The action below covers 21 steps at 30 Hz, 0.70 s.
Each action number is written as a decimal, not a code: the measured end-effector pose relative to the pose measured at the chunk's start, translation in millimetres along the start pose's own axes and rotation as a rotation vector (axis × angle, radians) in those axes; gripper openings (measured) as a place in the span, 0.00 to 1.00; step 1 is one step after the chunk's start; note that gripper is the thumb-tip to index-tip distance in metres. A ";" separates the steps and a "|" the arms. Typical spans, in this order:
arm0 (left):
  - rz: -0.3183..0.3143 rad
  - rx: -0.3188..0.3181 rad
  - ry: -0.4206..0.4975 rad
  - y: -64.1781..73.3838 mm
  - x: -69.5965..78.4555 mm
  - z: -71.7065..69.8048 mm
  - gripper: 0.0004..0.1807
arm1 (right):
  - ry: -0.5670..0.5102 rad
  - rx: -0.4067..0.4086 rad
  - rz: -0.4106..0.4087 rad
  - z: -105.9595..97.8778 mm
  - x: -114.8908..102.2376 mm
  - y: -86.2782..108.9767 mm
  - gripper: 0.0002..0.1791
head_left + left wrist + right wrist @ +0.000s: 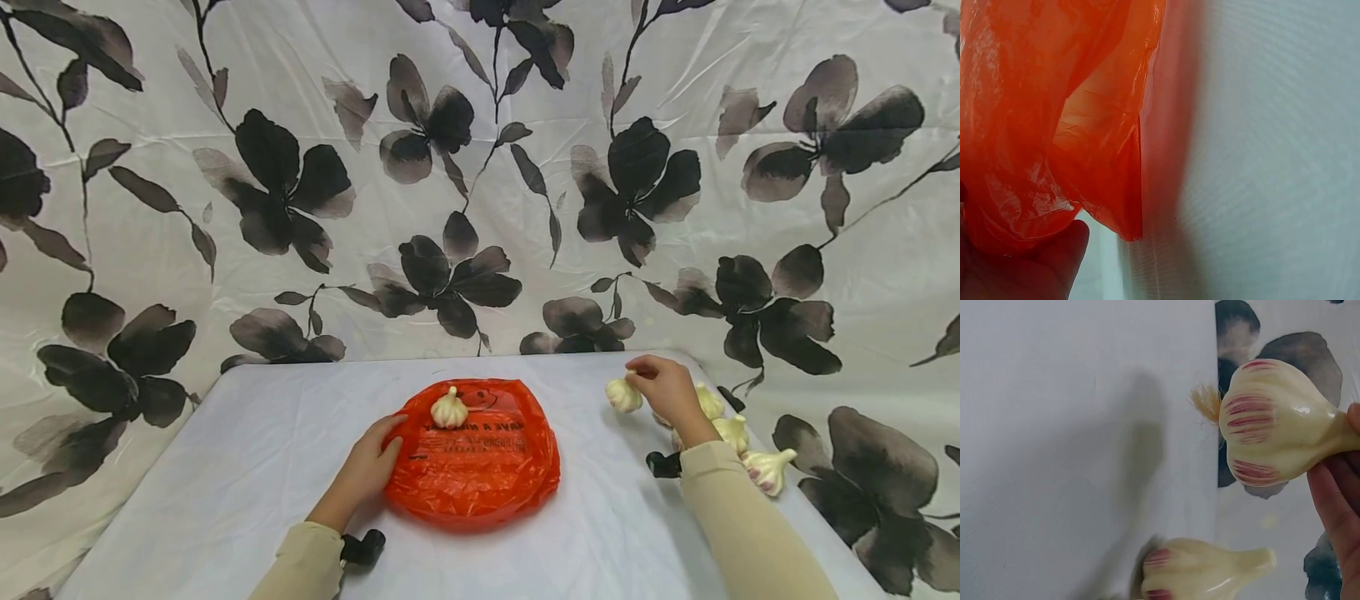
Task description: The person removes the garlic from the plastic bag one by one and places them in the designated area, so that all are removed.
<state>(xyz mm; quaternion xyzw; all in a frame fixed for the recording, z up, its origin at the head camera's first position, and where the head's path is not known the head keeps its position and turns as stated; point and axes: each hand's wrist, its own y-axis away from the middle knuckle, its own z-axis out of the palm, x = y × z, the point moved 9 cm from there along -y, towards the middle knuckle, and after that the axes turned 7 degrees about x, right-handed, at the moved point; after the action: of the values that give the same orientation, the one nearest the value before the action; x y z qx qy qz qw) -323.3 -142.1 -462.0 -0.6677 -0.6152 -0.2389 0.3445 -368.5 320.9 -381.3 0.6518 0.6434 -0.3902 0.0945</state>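
My right hand (669,390) pinches a garlic bulb (624,396) by its stem above the right side of the table. The right wrist view shows this garlic bulb (1266,422) with purple streaks and tan roots pointing away from the fingers (1335,494). A red plastic bag (480,492), printed and rounded in shape, lies mid-table. My left hand (367,467) holds its left edge, with the thumb (1075,250) against the plastic in the left wrist view. Another garlic bulb (449,408) sits stem up on top of the bag.
Several more garlic bulbs (767,471) lie along the table's right edge, partly behind my right forearm; one garlic bulb (1200,569) shows low in the right wrist view. A white cloth covers the table (255,433). Behind it hangs a floral curtain (525,208).
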 end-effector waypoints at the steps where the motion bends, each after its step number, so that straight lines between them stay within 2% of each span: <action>1: 0.000 0.001 0.003 0.0 0.1 -0.2 0.25 | 0.003 0.000 0.009 0.2 1.8 -0.2 0.13; 6: -0.013 -0.002 0.000 1.4 -1.0 0.7 0.25 | 0.031 -0.004 0.013 0.4 6.6 2.0 0.12; 13: 0.022 0.011 0.017 5.0 4.7 -1.6 0.25 | 0.065 -0.009 0.024 0.3 15.0 2.4 0.13; 21: 0.002 0.003 0.012 5.4 2.8 -2.5 0.25 | 0.095 -0.028 0.037 1.7 20.8 2.0 0.14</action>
<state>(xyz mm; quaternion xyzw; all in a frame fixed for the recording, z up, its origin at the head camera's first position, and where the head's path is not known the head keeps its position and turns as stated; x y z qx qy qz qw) -317.4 -142.2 -459.1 -0.6662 -0.6128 -0.2418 0.3494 -370.1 335.4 -396.4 0.6799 0.6406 -0.3478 0.0801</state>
